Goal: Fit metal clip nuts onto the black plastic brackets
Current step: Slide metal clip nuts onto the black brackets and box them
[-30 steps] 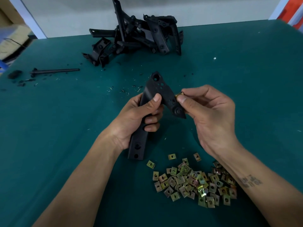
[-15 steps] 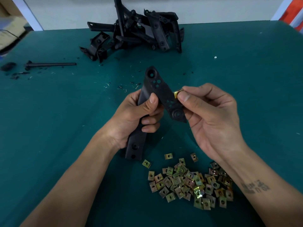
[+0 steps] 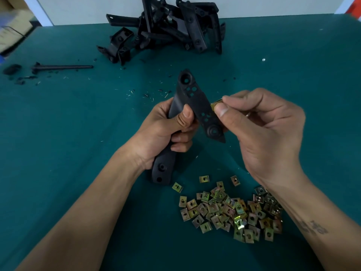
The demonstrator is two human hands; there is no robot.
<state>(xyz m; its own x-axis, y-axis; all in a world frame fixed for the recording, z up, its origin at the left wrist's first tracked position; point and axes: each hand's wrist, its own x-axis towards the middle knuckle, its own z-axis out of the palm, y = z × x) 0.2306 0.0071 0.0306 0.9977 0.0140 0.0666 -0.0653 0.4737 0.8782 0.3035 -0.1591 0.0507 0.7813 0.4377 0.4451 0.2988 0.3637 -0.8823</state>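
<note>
My left hand (image 3: 168,132) grips a long black plastic bracket (image 3: 195,98) around its middle, holding it above the green table. The bracket's holed upper arm points away from me and its lower end hangs near the table. My right hand (image 3: 259,130) pinches a brass-coloured metal clip nut (image 3: 214,105) between thumb and forefinger, right against the bracket's right edge. Most of the nut is hidden by my thumb. A loose pile of clip nuts (image 3: 228,210) lies on the table near me, under my right forearm.
A heap of black plastic brackets (image 3: 168,30) lies at the far edge of the green table (image 3: 78,118). A thin black rod (image 3: 62,67) and small black scraps lie at the far left. Cardboard boxes (image 3: 13,26) stand beyond the table's left corner.
The clip nut stays pinched at the bracket's right edge. Both hands and the bracket shifted slightly, and the head camera tilted a little.
</note>
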